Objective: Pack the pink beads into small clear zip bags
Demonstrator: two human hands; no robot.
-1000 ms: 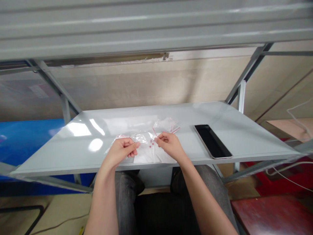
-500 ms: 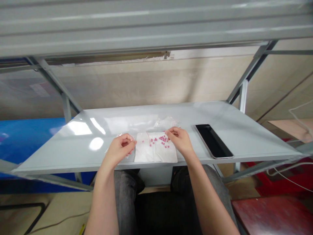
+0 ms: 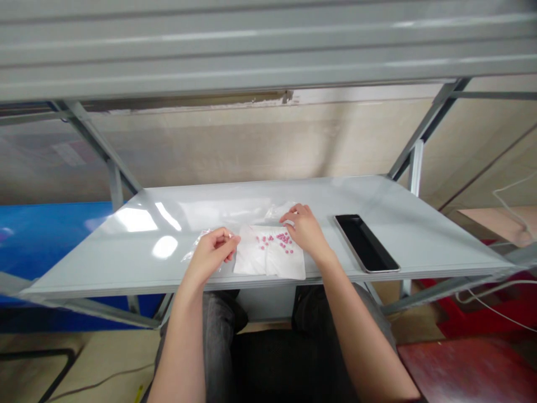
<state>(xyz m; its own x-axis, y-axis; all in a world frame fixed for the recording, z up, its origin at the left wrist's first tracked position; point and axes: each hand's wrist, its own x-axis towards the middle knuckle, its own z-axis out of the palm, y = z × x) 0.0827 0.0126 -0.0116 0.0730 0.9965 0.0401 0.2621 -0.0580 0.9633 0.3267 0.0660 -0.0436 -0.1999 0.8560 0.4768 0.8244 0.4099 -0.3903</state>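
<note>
My left hand [image 3: 216, 249] is at the left edge of a white cloth or paper sheet [image 3: 249, 263], with thumb and fingertips pinched together. Whatever lies in that pinch is too small to name. Several small pink beads [image 3: 283, 238] are scattered on the sheet, mostly on its right half. Over the sheet's back right corner, my right hand [image 3: 302, 226] has its fingers curled toward the thumb; anything between them is too fine to see. A clear plastic bag [image 3: 274, 211] lies behind the sheet, and another clear bag [image 3: 191, 251] is partly hidden by my left hand.
A black tablet-like device [image 3: 366, 243] lies on the grey table [image 3: 126, 252], right of my right hand. Metal struts [image 3: 428, 131] stand at both sides, and a grey shelf [image 3: 268, 47] spans overhead. Behind the table is a wall [image 3: 235, 145].
My right hand has lifted slightly back, away from the beads. My left hand has shifted a little right, still pinched. A thin pink line seen earlier on the sheet barely shows now.
</note>
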